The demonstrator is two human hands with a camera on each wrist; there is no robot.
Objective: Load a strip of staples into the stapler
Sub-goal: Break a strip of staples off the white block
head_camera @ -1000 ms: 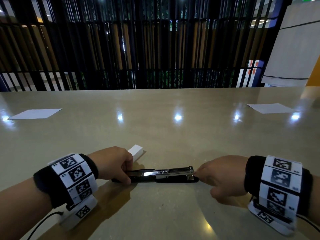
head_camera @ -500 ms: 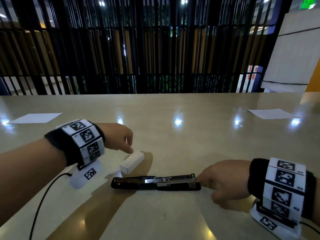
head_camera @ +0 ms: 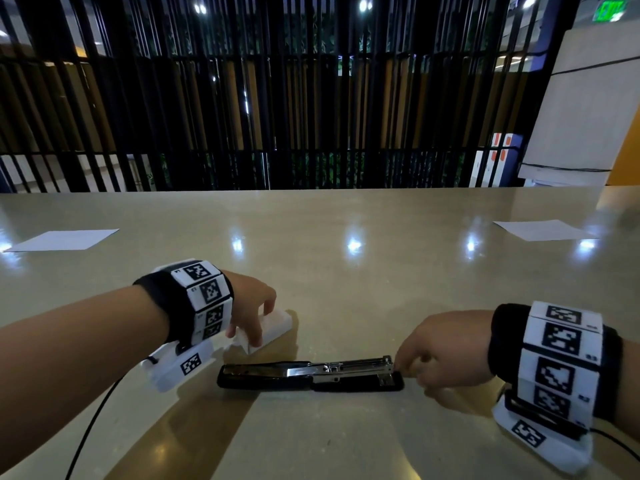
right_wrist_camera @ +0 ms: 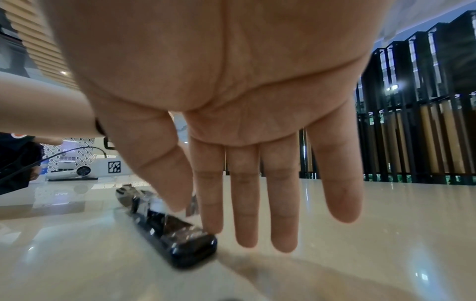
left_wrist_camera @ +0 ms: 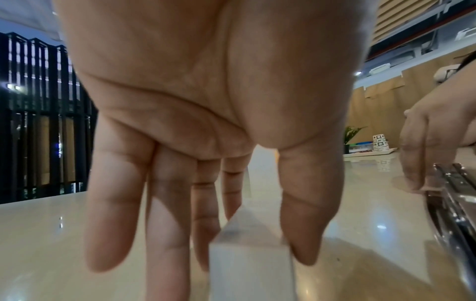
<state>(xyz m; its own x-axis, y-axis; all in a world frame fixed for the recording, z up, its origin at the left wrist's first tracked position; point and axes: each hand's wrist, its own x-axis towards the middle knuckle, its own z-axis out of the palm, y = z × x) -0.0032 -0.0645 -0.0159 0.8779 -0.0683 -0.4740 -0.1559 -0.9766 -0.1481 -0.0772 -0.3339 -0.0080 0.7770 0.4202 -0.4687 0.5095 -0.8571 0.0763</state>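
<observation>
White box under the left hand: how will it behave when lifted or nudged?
The box is small and flat-sided, so it likely won't roll. It looks like light card, probably easy to pinch. The table is glossy, so a nudge from the left hand may slide it.

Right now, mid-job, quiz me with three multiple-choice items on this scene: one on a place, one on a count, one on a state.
1. Where is the small white box?
A. Just beyond the stapler's left end
B. On the right paper sheet
C. Under the right hand

2. How many paper sheets lie on the table?
A. None
B. Two
C. Four

3. What state is the stapler in?
A. Closed
B. Standing on end
C. Opened flat, metal magazine exposed

Answers:
1 A: the left hand pinches it there.
2 B: one sheet far left, one far right.
3 C: the right hand pinches the magazine's end.
</observation>
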